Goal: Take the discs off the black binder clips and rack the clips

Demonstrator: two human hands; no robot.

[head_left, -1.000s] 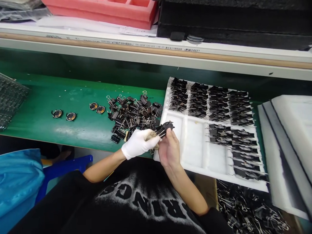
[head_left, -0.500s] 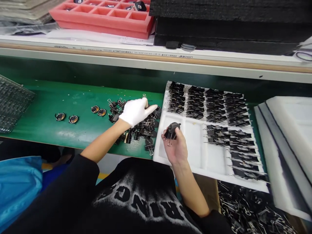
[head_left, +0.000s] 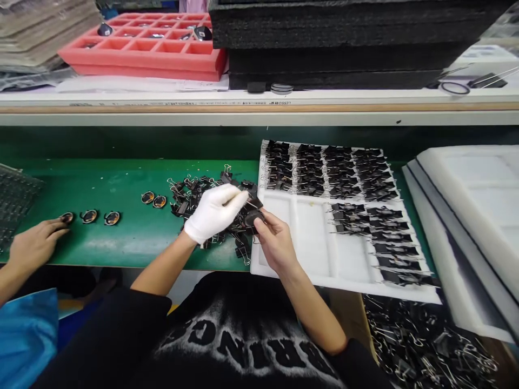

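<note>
Left hand [head_left: 214,212], fingers pinching a binder clip [head_left: 254,203], partly hides the clip pile [head_left: 193,189]; right hand [head_left: 277,242] pinches a black disc [head_left: 254,218]. A co-worker's hand [head_left: 34,246] has appeared.

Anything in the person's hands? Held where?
Right hand: a dark round part, thumb near its edge. Gloved left hand: thumb and fingertips at a black binder clip by that part; whether they grip its handles can't be told.
</note>
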